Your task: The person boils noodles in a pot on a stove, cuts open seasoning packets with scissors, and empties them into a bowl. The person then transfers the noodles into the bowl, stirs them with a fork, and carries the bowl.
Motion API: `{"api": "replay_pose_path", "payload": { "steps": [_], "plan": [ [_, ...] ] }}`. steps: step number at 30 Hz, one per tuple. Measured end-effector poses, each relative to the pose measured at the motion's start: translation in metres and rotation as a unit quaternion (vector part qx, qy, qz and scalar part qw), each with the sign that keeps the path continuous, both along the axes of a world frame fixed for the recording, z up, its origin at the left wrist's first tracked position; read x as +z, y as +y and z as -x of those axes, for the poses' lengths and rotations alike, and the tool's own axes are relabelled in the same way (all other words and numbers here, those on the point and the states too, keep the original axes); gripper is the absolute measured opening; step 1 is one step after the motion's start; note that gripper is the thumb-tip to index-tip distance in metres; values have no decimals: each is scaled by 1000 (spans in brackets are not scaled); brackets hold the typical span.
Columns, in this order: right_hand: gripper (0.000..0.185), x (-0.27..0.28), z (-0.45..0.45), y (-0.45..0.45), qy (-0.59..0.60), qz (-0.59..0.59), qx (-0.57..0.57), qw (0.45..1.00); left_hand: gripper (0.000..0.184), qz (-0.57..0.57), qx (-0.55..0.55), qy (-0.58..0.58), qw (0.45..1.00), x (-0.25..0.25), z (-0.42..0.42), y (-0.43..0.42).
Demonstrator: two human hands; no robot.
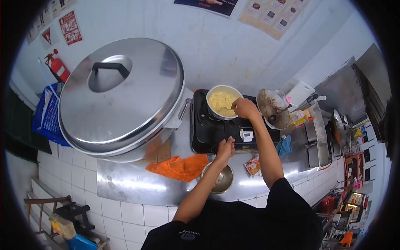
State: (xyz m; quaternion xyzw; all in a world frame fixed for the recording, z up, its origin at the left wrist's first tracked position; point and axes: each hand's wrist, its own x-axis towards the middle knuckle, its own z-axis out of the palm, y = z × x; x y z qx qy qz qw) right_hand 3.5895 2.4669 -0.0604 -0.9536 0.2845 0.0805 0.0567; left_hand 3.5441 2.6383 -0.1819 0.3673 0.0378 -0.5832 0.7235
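A white saucepan [210, 93] of yellow, noodle-like food [222, 102] sits on a black portable gas stove [200, 139]. My left hand [225, 151] is closed around the end of the saucepan's black handle [228, 128]. Over the right rim of the pan, my right hand [245, 108] grips a thin utensil [226, 108] whose tip is in the food; whether it is a fork or a spoon I cannot tell. A metal bowl [227, 181] is partly hidden under my left forearm, beside an orange cloth [179, 167].
A huge lidded steel pot [125, 96] fills the left of the steel counter [125, 179]. Right of the stove are a stained wok-like pan [271, 100], a blue cloth [284, 146], a colourful packet [252, 166] and metal containers [323, 154]. A small white device [247, 136] lies on the stove.
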Motion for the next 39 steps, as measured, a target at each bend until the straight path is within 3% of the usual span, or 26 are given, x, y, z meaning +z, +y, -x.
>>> {"api": "replay_pose_path", "payload": {
  "steps": [3,5,8,11,15,20,23,24,27,28,32,36,39],
  "plan": [
    [23,-30,-5,-3,62,60,-38,996,22,20,13,-12,1000,-6,3,-2],
    [25,-52,-15,-15,10,71,-62,996,22,24,9,-5,1000,-5,5,-2],
    [26,-55,-26,-15,-26,80,-84,993,23,19,1,-11,1000,-4,2,2],
    [27,-19,-8,17,-60,-1,-54,997,23,22,14,-10,1000,-5,-6,1],
    [26,-62,-25,-3,-2,62,-33,998,23,26,5,-18,999,-6,-1,2],
    [24,-70,-39,-35,-20,86,5,996,22,28,6,4,1000,1,-2,4],
    [22,-48,-22,-22,32,46,-19,998,22,25,18,4,1000,-2,-5,3],
    [23,-43,-25,-21,27,69,-78,994,22,24,17,3,1000,-2,-2,3],
    [24,-51,-30,-20,-30,110,-62,992,22,-2,27,-39,999,-1,2,0],
    [24,-50,-33,-18,10,101,22,995,22,-11,25,-54,998,0,3,0],
    [22,-45,-18,-30,46,85,-52,994,23,-53,56,-146,986,-10,4,-6],
    [23,-59,-25,-29,-37,97,-16,994,34,-120,50,-235,963,-13,11,-10],
    [24,-44,-17,-29,56,74,-26,995,36,-124,64,-238,961,-18,13,-12]
  ]
}}
